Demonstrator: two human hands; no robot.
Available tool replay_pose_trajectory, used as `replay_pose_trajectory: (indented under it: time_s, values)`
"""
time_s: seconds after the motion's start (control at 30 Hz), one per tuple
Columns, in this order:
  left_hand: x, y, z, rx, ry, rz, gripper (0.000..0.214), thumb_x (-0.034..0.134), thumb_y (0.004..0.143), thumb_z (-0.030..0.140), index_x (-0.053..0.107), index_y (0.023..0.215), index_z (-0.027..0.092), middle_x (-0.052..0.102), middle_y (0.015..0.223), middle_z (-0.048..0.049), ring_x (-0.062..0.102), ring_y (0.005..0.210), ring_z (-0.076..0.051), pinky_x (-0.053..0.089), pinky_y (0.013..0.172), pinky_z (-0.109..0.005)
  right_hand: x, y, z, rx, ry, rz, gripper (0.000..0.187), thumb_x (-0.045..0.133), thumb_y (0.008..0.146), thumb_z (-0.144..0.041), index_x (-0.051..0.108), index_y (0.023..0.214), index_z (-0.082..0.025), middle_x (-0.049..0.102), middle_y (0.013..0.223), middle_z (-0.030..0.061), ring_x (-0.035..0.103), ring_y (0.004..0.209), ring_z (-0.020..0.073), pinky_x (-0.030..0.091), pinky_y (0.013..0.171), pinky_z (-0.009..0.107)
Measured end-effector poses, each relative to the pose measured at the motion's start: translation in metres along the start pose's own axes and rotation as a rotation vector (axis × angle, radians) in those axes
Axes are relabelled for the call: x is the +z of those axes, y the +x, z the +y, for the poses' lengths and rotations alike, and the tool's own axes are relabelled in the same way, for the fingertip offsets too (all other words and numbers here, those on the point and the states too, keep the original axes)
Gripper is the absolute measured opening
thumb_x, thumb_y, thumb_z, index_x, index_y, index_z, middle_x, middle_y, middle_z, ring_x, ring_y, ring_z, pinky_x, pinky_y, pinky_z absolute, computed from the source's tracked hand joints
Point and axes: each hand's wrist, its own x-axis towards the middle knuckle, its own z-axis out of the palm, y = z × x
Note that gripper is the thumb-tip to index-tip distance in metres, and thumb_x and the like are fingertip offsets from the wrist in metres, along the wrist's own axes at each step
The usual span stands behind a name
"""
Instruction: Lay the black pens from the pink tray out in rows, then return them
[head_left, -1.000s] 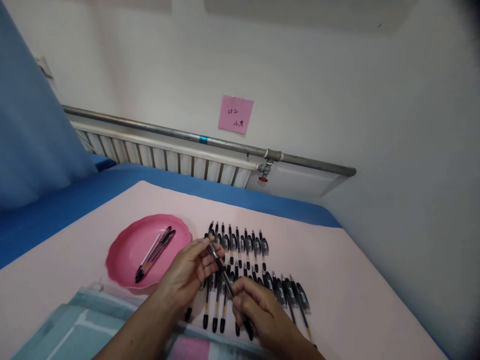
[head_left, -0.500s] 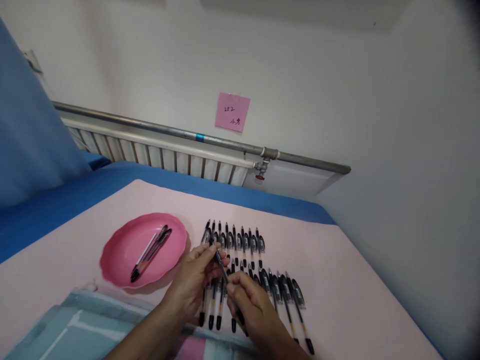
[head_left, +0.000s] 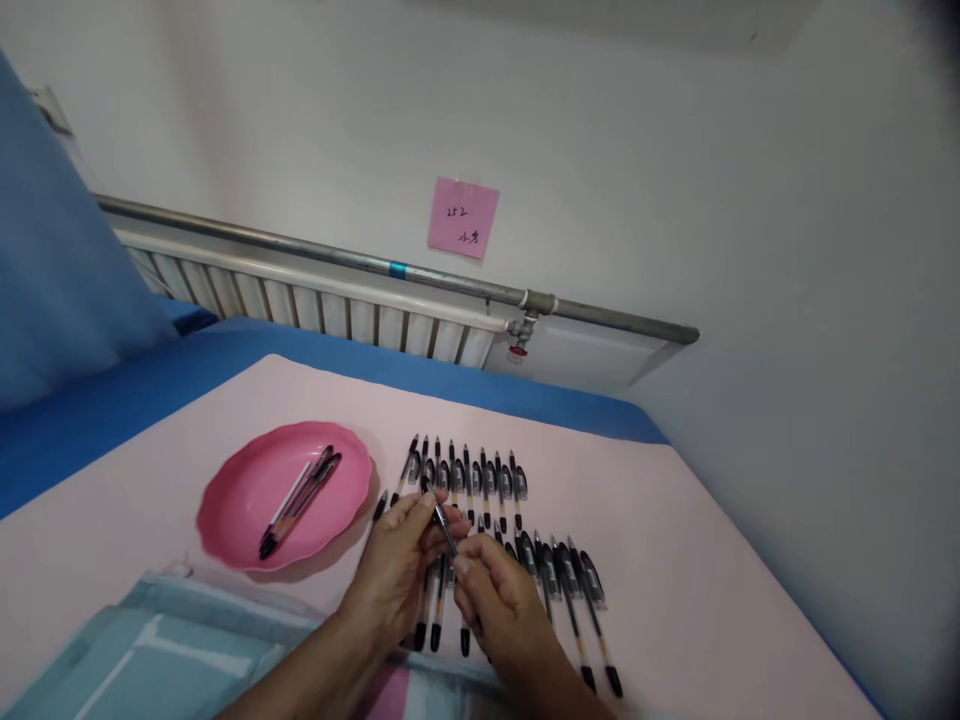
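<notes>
A slim black pen (head_left: 445,525) slants between my two hands in the head view. The thumb and fingers of my left hand (head_left: 401,555) are closed around its upper part. Lower on the same pen, my right hand (head_left: 495,590) grips the barrel, and its fingers cover much of it. Behind the hands lies a row of uncapped pens (head_left: 470,485) with clear, black-clipped caps (head_left: 521,482) beside them. A nearer row of pens (head_left: 574,625) and caps (head_left: 592,580) is partly hidden by my hands. One pen (head_left: 380,507) pokes out left of my left hand.
On the left, a pink scalloped dish (head_left: 217,510) holds a few pens (head_left: 307,500) and a white stick. Teal cloth (head_left: 187,640) lies along the near edge of the pink table cover (head_left: 675,560). A radiator (head_left: 300,305) and pipe (head_left: 615,320) run along the wall.
Both hands stay on the same pen. My left hand has shifted slightly to the right, and a pen now shows on its left. The camera view has moved a little.
</notes>
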Motion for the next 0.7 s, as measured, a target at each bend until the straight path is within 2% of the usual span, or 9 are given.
replay_pose_trajectory:
  time_s: [0.2, 0.3, 0.37, 0.47, 0.53, 0.57, 0.63, 0.7]
  values:
    - [0.004, -0.004, -0.003, 0.008, 0.002, -0.007, 0.018, 0.069, 0.071, 0.027, 0.061, 0.08, 0.014, 0.066, 0.07, -0.0036, 0.064, 0.065, -0.014, 0.049, 0.064, -0.024, 0.003, 0.005, -0.006, 0.0, 0.006, 0.029, 0.03, 0.045, 0.084, -0.049, 0.045, 0.074, -0.02, 0.037, 0.048, -0.0082, 0.029, 0.041, 0.0066, 0.024, 0.04, 0.018]
    - [0.007, -0.008, -0.011, 0.007, 0.071, -0.121, 0.022, 0.072, 0.066, 0.032, 0.062, 0.075, 0.014, 0.063, 0.065, -0.0017, 0.056, 0.053, -0.01, 0.042, 0.05, -0.019, 0.004, 0.004, -0.012, -0.017, -0.048, 0.109, 0.029, 0.045, 0.084, -0.048, 0.049, 0.078, -0.02, 0.04, 0.053, -0.0061, 0.035, 0.045, 0.0084, 0.029, 0.042, 0.02]
    - [0.007, -0.009, -0.008, 0.013, 0.108, -0.164, 0.024, 0.073, 0.064, 0.033, 0.061, 0.07, 0.014, 0.062, 0.064, -0.0014, 0.054, 0.053, -0.009, 0.04, 0.05, -0.019, 0.002, 0.003, -0.016, -0.05, -0.105, 0.112, 0.027, 0.047, 0.084, -0.046, 0.052, 0.081, -0.02, 0.044, 0.057, -0.0041, 0.039, 0.049, 0.0102, 0.032, 0.046, 0.021]
    - [-0.001, -0.009, 0.025, 0.09, 0.175, -0.089, 0.025, 0.071, 0.066, 0.036, 0.062, 0.078, 0.016, 0.063, 0.067, -0.0014, 0.057, 0.059, -0.012, 0.045, 0.057, -0.022, -0.011, 0.006, -0.022, -0.09, -0.201, 0.15, 0.024, 0.047, 0.084, -0.043, 0.056, 0.085, -0.021, 0.047, 0.059, -0.0025, 0.042, 0.053, 0.0122, 0.035, 0.051, 0.023]
    - [-0.013, -0.007, 0.059, 0.251, 0.351, 0.051, 0.022, 0.066, 0.07, 0.036, 0.062, 0.083, 0.018, 0.058, 0.058, 0.0027, 0.049, 0.046, -0.009, 0.038, 0.047, -0.02, -0.03, 0.013, -0.023, -0.097, -0.282, 0.281, 0.021, 0.047, 0.083, -0.04, 0.057, 0.085, -0.021, 0.048, 0.06, -0.0021, 0.045, 0.056, 0.0134, 0.036, 0.055, 0.024]
    - [-0.022, -0.004, 0.076, 0.308, 0.499, 0.103, 0.019, 0.064, 0.073, 0.035, 0.063, 0.082, 0.019, 0.056, 0.057, 0.0033, 0.047, 0.045, -0.009, 0.033, 0.044, -0.019, -0.041, 0.019, -0.021, -0.1, -0.331, 0.366, 0.019, 0.048, 0.083, -0.038, 0.057, 0.083, -0.021, 0.05, 0.062, -0.0016, 0.046, 0.058, 0.0141, 0.036, 0.057, 0.025]
    - [-0.041, 0.003, 0.104, 0.444, 0.845, 0.227, 0.017, 0.059, 0.076, 0.034, 0.061, 0.068, 0.019, 0.053, 0.05, 0.0034, 0.044, 0.042, -0.01, 0.03, 0.043, -0.02, -0.066, 0.031, -0.015, -0.122, -0.429, 0.476, 0.017, 0.048, 0.08, -0.035, 0.055, 0.077, -0.02, 0.053, 0.067, 0.0002, 0.049, 0.063, 0.0155, 0.037, 0.061, 0.026]
    - [-0.06, 0.013, 0.118, 0.416, 1.192, 0.327, 0.011, 0.062, 0.072, 0.027, 0.063, 0.064, 0.02, 0.052, 0.045, 0.0018, 0.045, 0.041, -0.013, 0.026, 0.044, -0.023, -0.089, 0.043, -0.004, -0.133, -0.562, 0.529, 0.015, 0.046, 0.079, -0.032, 0.054, 0.075, -0.02, 0.057, 0.075, 0.0025, 0.051, 0.071, 0.0176, 0.038, 0.066, 0.028]
